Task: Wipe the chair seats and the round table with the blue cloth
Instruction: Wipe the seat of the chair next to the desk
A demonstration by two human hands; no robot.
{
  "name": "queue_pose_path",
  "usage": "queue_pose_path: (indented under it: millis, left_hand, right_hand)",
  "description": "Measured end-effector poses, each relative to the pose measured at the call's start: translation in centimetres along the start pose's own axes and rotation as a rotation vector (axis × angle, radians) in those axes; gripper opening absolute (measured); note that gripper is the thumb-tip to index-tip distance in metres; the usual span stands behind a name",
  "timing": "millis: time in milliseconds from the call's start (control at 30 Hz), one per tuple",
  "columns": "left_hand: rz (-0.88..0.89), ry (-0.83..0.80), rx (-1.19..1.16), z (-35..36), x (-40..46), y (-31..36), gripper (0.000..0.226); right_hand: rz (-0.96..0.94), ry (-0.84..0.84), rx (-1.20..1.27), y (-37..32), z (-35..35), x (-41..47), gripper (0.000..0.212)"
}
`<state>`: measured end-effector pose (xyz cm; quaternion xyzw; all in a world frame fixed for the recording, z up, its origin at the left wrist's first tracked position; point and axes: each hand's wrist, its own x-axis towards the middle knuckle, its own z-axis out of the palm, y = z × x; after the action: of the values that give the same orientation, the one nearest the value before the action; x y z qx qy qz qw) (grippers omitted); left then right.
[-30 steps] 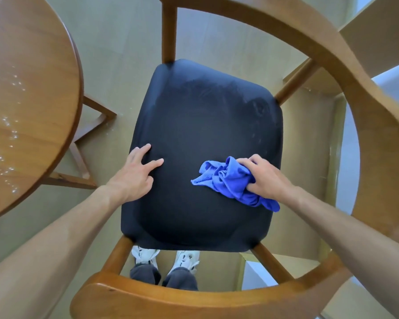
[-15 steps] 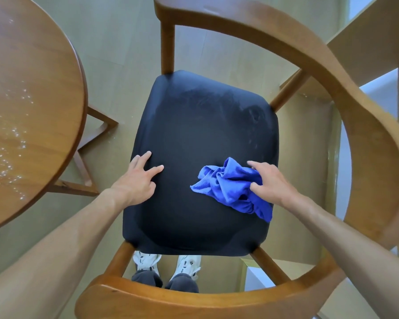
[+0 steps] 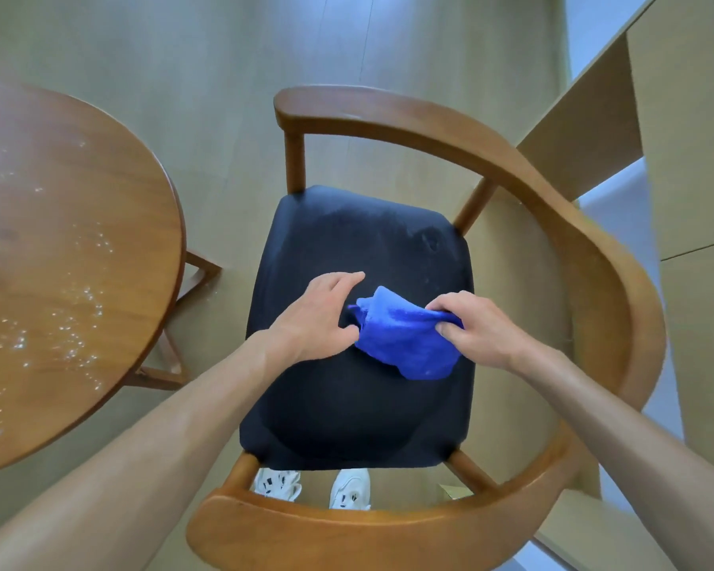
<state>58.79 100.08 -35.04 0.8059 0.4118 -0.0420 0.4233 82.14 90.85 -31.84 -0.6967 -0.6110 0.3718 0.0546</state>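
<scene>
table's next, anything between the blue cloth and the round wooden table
Nothing visible blocks it. The right hand pinches the crumpled blue cloth over the black padded chair seat; the round wooden table stands to the left across bare floor. The curved wooden armrest ends farther back.

Crumpled blue cloth [image 3: 405, 344] over black chair seat [image 3: 347, 418], round wood table [image 3: 58, 257] w/ white specks

- cloth [image 3: 405, 344]: bright blue, plain, no pattern
- chair seat [image 3: 359, 410]: black, faint grey smears toward the far edge, possibly a small mark there
- chair frame [image 3: 586, 257]: warm mid-brown wood, glossy
- round table [image 3: 71, 249]: same brown wood with grain lines, scattered white specks
- floor [image 3: 207, 76]: pale beige-green
- shoes [image 3: 349, 490]: white with small black marks
</scene>
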Motion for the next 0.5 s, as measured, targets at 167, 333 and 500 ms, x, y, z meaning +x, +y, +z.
queue_pose_path:
  millis: [167,333,500]
  left_hand:
    - [0.321,0.004,-0.005,-5.5,-1.4,6.5,0.086]
    - [0.416,0.102,0.194,-11.5,-4.1,12.6,0.029]
    - [0.398,0.084,0.139,-17.7,-8.1,17.4,0.011]
  right_hand:
    - [-0.153,0.110,-0.016,-6.0,-6.4,-3.0,0.025]
    - [-0.208,0.216,0.058,-11.4,-11.5,-6.7,0.020]
    - [-0.143,0.154,0.358,-13.3,-15.1,-11.8,0.043]
